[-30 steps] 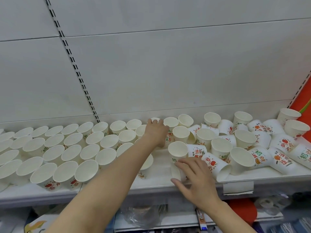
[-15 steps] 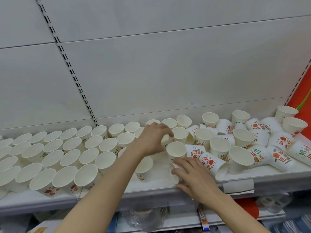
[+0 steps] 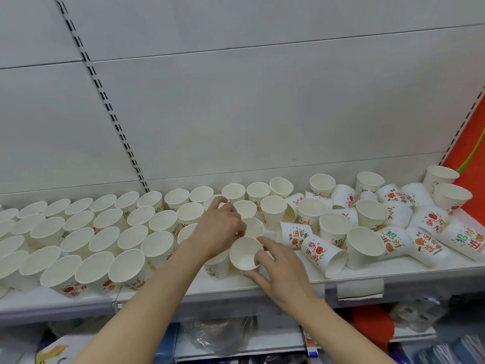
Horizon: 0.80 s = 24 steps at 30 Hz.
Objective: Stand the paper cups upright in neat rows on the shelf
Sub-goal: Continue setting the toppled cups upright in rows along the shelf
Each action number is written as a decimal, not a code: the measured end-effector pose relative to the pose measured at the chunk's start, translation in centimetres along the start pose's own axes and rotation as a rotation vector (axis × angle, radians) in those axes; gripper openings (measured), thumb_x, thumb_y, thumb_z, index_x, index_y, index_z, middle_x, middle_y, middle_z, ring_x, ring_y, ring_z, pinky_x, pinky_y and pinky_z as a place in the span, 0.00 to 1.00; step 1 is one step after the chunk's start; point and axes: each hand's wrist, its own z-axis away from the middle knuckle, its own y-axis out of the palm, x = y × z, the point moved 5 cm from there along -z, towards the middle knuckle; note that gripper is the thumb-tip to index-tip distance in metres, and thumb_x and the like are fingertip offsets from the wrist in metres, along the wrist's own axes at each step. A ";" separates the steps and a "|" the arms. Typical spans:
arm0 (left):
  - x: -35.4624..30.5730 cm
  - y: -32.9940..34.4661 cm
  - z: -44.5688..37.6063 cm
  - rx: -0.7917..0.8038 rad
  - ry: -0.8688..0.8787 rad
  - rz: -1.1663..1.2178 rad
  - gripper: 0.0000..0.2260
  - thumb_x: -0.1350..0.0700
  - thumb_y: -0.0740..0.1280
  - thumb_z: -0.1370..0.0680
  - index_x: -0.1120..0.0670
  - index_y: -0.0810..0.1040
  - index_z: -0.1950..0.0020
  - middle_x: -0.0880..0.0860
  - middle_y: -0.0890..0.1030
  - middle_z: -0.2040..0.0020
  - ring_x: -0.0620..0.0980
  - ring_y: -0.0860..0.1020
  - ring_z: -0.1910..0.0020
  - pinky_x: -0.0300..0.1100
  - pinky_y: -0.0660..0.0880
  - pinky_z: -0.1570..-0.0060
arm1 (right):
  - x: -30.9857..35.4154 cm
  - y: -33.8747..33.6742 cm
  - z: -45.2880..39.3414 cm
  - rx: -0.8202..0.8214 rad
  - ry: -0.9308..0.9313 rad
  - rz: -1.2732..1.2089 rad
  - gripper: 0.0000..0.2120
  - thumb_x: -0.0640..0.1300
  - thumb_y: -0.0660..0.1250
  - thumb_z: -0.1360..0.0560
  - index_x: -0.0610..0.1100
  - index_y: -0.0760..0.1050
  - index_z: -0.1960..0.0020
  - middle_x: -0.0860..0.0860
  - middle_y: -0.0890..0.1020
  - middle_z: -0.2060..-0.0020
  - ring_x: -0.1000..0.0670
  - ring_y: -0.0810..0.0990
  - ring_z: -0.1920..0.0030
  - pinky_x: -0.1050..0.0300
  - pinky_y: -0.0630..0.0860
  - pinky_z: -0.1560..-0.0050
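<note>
Right hand (image 3: 282,269) grips a cup (image 3: 245,254) at the shelf (image 3: 288,282) front, mouth up, axis upright; left hand (image 3: 219,227) pinches the rim of the cup behind (image 3: 252,227); the row's gap lies just left.

Shelf (image 3: 262,283): carries every cup, from its left end to its right end.
Upright rows (image 3: 86,232): fill the left half, back edge to front edge.
Jumbled cups (image 3: 388,227): right half, many on their sides.
Held cup (image 3: 246,253): near the front edge, mid-shelf, between left hand (image 3: 219,232) and right hand (image 3: 283,271).
Label holder (image 3: 359,288): on the front edge, right of centre.
</note>
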 end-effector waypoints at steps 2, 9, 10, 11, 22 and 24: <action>0.1 -0.2 0.0 0.054 -0.043 -0.007 0.08 0.59 0.70 0.32 0.46 0.83 0.58 0.45 0.84 0.56 0.50 0.77 0.47 0.48 0.59 0.36 | 0.0 0.5 -0.2 0.029 0.037 0.010 0.17 0.60 0.66 0.28 0.46 0.70 0.58 0.46 0.77 0.40 0.43 0.78 0.50 0.54 0.75 0.55; -2.1 -2.9 -2.0 -0.105 -0.392 0.293 0.09 0.54 0.65 0.25 0.45 0.82 0.48 0.44 0.83 0.50 0.48 0.78 0.48 0.44 0.72 0.50 | -0.6 -2.2 0.5 -0.055 0.040 -0.054 0.20 0.61 0.64 0.26 0.47 0.75 0.43 0.49 0.77 0.39 0.47 0.75 0.42 0.53 0.74 0.45; -3.0 -2.6 -2.7 -0.069 -0.464 0.339 0.08 0.52 0.65 0.25 0.46 0.82 0.50 0.45 0.83 0.52 0.48 0.79 0.50 0.44 0.74 0.54 | -1.3 -3.2 1.3 -0.105 0.025 -0.059 0.18 0.58 0.65 0.26 0.46 0.76 0.44 0.49 0.78 0.41 0.47 0.76 0.43 0.52 0.73 0.44; -3.8 -2.2 -3.5 -0.030 -0.517 0.343 0.07 0.51 0.65 0.25 0.47 0.82 0.53 0.47 0.83 0.54 0.50 0.79 0.51 0.43 0.74 0.57 | -2.1 -4.2 2.3 -0.165 0.012 -0.052 0.16 0.55 0.67 0.25 0.45 0.78 0.45 0.49 0.79 0.43 0.47 0.76 0.45 0.51 0.73 0.45; -7.9 1.3 -8.9 0.235 -0.781 0.266 0.07 0.50 0.69 0.27 0.51 0.75 0.52 0.50 0.82 0.50 0.52 0.80 0.49 0.41 0.69 0.57 | -7.3 -8.8 9.4 -0.329 0.176 0.109 0.09 0.49 0.71 0.28 0.44 0.80 0.57 0.52 0.79 0.63 0.47 0.74 0.60 0.55 0.69 0.59; -7.5 1.5 -8.9 0.248 -0.827 0.375 0.10 0.50 0.71 0.28 0.51 0.75 0.51 0.50 0.80 0.51 0.52 0.79 0.49 0.41 0.71 0.56 | -7.6 -8.4 9.7 -0.315 0.219 0.111 0.11 0.52 0.70 0.28 0.44 0.80 0.56 0.52 0.79 0.63 0.47 0.74 0.59 0.54 0.70 0.58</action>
